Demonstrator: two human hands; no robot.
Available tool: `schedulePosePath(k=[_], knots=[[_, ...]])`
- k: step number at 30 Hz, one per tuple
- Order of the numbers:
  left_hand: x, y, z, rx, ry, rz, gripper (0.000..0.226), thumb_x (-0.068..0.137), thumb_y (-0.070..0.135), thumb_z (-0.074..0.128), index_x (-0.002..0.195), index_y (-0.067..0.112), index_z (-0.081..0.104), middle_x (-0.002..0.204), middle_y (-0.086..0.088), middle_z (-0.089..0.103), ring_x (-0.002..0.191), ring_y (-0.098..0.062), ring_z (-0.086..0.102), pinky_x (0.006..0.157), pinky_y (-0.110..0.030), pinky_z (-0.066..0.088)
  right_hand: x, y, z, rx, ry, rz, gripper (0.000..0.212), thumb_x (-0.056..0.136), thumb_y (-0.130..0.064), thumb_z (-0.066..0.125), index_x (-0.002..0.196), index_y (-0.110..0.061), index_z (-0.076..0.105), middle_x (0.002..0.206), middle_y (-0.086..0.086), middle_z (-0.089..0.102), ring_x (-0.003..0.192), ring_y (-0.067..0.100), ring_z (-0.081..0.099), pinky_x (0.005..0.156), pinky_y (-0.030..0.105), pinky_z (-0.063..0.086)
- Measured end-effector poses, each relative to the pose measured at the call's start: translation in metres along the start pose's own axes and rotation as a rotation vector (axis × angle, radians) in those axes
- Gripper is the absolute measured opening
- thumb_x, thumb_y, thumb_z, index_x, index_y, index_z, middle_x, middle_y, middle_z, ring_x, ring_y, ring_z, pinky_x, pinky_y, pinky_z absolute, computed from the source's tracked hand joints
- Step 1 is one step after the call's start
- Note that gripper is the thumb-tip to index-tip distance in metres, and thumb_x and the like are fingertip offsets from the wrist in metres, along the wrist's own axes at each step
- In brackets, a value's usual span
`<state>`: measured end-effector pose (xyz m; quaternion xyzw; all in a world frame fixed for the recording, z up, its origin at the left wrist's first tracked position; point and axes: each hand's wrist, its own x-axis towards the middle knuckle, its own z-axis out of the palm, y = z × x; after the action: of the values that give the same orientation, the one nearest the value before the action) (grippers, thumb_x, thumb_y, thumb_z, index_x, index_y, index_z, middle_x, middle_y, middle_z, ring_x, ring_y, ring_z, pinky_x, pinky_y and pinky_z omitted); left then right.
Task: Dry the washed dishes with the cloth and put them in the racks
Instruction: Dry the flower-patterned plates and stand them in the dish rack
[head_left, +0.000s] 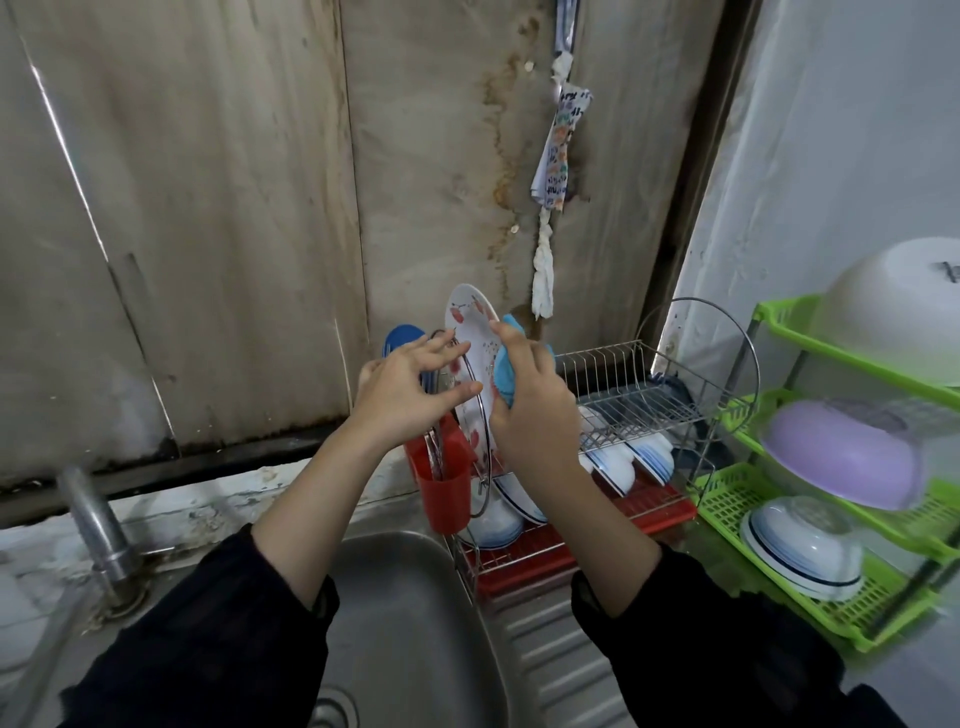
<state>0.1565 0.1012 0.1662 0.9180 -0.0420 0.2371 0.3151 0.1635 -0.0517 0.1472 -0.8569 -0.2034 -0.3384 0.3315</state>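
Note:
A white plate with red flowers (470, 332) stands on edge above the left end of the metal dish rack (623, 384). My left hand (410, 387) holds its left rim, thumb and fingers curled round the edge. My right hand (535, 405) grips a blue cloth (504, 371) and presses it against the plate's right face. Several blue-rimmed white bowls (631, 460) lie upside down on the rack's lower tier. A blue plate (402, 338) stands behind my left hand.
A red cutlery holder (444, 488) hangs on the rack's left side. A green plastic rack (810, 530) at right holds a white basin, a purple bowl and a blue-rimmed bowl. The steel sink (415, 623) and a tap (98, 525) are below left. A patterned cloth (558, 145) hangs on the wall.

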Motion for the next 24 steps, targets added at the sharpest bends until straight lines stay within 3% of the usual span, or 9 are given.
schedulePosePath(k=[4, 7, 10, 13, 18, 21, 24], knots=[[0.003, 0.0, -0.002, -0.024, 0.001, 0.007, 0.054, 0.08, 0.053, 0.071, 0.131, 0.043, 0.054, 0.149, 0.02, 0.04, 0.141, -0.004, 0.03, 0.117, -0.049, 0.021, 0.001, 0.006, -0.001, 0.121, 0.004, -0.067, 0.066, 0.085, -0.01, 0.066, 0.142, -0.032, 0.043, 0.116, 0.005, 0.059, 0.081, 0.023, 0.062, 0.062, 0.038, 0.055], [0.001, 0.002, -0.002, 0.0, 0.007, 0.005, 0.056, 0.081, 0.052, 0.069, 0.133, 0.041, 0.052, 0.15, 0.019, 0.038, 0.143, -0.006, 0.028, 0.117, -0.045, 0.019, 0.001, 0.01, -0.005, 0.303, -0.029, -0.01, 0.057, 0.089, -0.013, 0.066, 0.141, -0.03, 0.048, 0.119, 0.003, 0.061, 0.096, 0.018, 0.062, 0.078, 0.033, 0.055], [-0.007, 0.003, 0.001, 0.063, 0.054, 0.019, 0.059, 0.083, 0.055, 0.064, 0.138, 0.042, 0.046, 0.151, 0.018, 0.037, 0.145, -0.009, 0.023, 0.117, -0.046, 0.018, -0.002, 0.012, -0.008, 0.398, -0.087, -0.019, 0.055, 0.09, -0.014, 0.067, 0.14, -0.027, 0.049, 0.13, 0.001, 0.057, 0.114, 0.01, 0.055, 0.094, 0.02, 0.044], [-0.015, 0.001, 0.005, 0.079, 0.041, 0.017, 0.057, 0.089, 0.051, 0.059, 0.142, 0.043, 0.039, 0.155, 0.018, 0.029, 0.148, -0.012, 0.015, 0.116, -0.047, 0.016, -0.008, 0.012, -0.008, 0.39, -0.149, -0.069, 0.052, 0.093, -0.018, 0.064, 0.141, -0.029, 0.047, 0.131, -0.001, 0.055, 0.115, 0.006, 0.05, 0.091, 0.006, 0.034], [-0.03, -0.001, 0.001, 0.096, 0.067, -0.06, 0.057, 0.093, 0.048, 0.054, 0.146, 0.039, 0.035, 0.158, 0.014, 0.023, 0.149, -0.011, 0.011, 0.118, -0.051, 0.015, -0.014, 0.011, -0.012, 0.405, -0.184, -0.085, 0.053, 0.092, -0.011, 0.062, 0.141, -0.026, 0.047, 0.134, -0.003, 0.052, 0.117, 0.005, 0.047, 0.092, -0.001, 0.029], [-0.042, 0.002, -0.004, 0.126, 0.112, -0.079, 0.059, 0.093, 0.048, 0.054, 0.147, 0.035, 0.035, 0.158, 0.012, 0.023, 0.148, -0.01, 0.012, 0.118, -0.05, 0.015, -0.019, 0.011, -0.017, 0.381, -0.178, -0.067, 0.055, 0.093, -0.011, 0.061, 0.142, -0.03, 0.044, 0.136, -0.003, 0.052, 0.117, 0.007, 0.049, 0.092, 0.007, 0.037], [-0.059, 0.009, -0.009, 0.203, 0.116, -0.082, 0.06, 0.092, 0.052, 0.053, 0.148, 0.036, 0.035, 0.159, 0.01, 0.021, 0.149, -0.01, 0.011, 0.116, -0.045, 0.011, -0.031, 0.006, -0.023, 0.299, -0.15, -0.092, 0.059, 0.091, -0.011, 0.06, 0.144, -0.031, 0.042, 0.135, -0.001, 0.051, 0.111, 0.017, 0.053, 0.088, 0.033, 0.051]])
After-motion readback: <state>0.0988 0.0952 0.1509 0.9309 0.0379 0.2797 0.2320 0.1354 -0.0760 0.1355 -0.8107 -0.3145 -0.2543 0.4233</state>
